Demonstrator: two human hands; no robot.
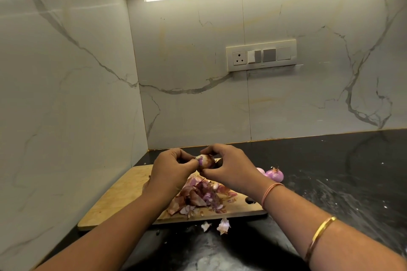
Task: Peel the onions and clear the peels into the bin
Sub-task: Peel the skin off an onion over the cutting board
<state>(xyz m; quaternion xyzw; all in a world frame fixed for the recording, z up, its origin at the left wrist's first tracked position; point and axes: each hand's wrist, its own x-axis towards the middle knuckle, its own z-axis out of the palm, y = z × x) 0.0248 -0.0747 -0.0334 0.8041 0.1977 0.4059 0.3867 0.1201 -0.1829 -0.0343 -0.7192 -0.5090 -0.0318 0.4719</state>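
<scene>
Onion (pixel 204 160) looks light and firm, gripped by the right hand (pixel 229 168) while the left hand (pixel 171 170) pinches its brittle, papery skin.

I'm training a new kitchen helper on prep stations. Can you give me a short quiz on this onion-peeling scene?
1. True or false: the left hand rests idle on the cutting board.
2. Where does the pile of peels lie? A) in a bin B) on the cutting board C) in a bowl
3. Fill in: two purple onions lie on the countertop to the ___ of the board.
Key: 1 false, it and the right hand grip the onion above the board. 2 B. 3 right.
</scene>
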